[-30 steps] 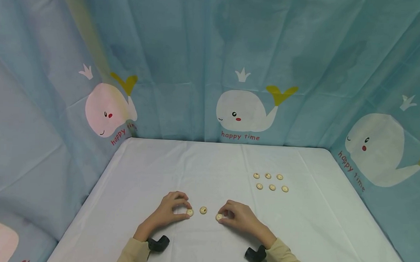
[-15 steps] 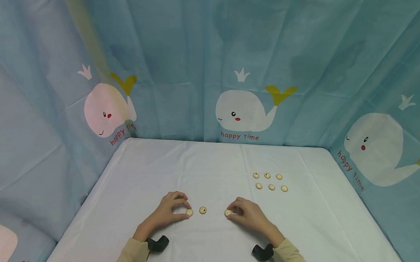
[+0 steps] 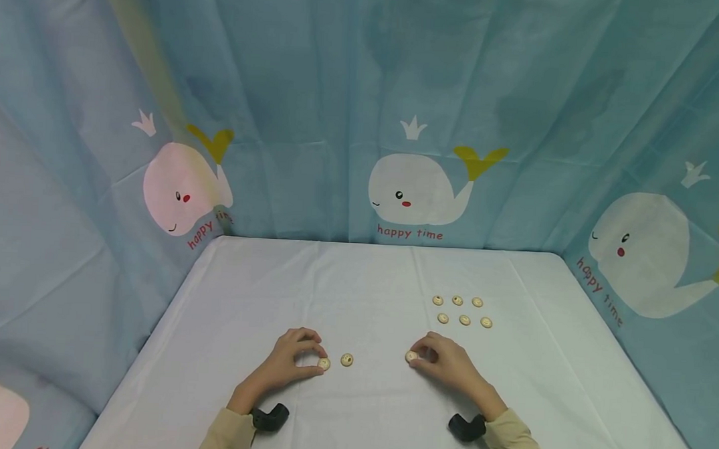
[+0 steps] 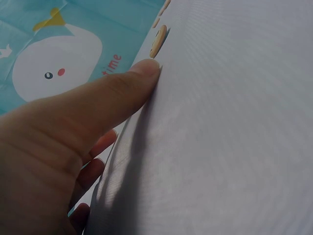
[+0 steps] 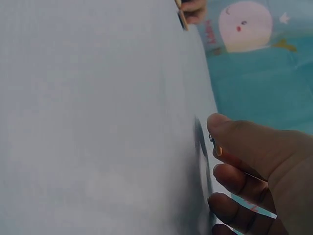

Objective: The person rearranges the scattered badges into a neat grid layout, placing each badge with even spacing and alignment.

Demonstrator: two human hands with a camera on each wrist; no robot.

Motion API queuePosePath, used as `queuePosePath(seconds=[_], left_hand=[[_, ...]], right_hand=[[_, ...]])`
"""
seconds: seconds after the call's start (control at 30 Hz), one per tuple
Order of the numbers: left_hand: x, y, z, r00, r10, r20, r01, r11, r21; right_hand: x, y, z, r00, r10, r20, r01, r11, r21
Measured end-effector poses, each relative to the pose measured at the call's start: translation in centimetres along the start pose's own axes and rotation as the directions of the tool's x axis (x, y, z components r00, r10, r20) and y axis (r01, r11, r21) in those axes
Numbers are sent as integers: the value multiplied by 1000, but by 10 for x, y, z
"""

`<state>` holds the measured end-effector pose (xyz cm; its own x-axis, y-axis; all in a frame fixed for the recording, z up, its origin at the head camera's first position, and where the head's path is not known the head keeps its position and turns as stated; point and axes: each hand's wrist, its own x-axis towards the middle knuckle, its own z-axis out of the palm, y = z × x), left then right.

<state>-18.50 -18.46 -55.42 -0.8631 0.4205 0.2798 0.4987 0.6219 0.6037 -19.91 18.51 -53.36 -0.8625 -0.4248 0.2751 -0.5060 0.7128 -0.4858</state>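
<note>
My left hand [image 3: 292, 357] pinches a small round wooden disc [image 3: 324, 363] between thumb and fingers on the white tabletop. To its right lies a loose wooden disc [image 3: 346, 360] with a dark mark. In the left wrist view, my thumb hides the pinched disc, and a loose disc [image 4: 158, 41] shows just beyond its tip. Farther right, my right hand [image 3: 448, 364] pinches another wooden disc [image 3: 411, 356] by its edge. The right wrist view shows this disc [image 5: 215, 145] edge-on between thumb and index finger, with a shadow on the cloth beside it.
Several similar discs [image 3: 464, 319] lie in two rows of three beyond my right hand. The white cloth-covered table [image 3: 357, 285] is bordered by a blue curtain [image 3: 305, 81] printed with whales. A black strap piece [image 3: 467, 428] sits at each wrist.
My right hand has moved right and slightly away from me with its disc, widening the gap to the loose disc. My left hand has stayed in place.
</note>
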Motion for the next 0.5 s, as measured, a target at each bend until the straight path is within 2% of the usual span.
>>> queuePosePath(seconds=[0.3, 0.5], left_hand=[[0, 0, 0, 1000, -4, 4, 4, 1000, -9], [0, -1, 0, 1000, -4, 3, 4, 1000, -9]], right_hand=[[-7, 18, -11, 998, 43, -51, -44, 999, -15], [-10, 27, -18, 995, 81, -50, -81, 997, -11]])
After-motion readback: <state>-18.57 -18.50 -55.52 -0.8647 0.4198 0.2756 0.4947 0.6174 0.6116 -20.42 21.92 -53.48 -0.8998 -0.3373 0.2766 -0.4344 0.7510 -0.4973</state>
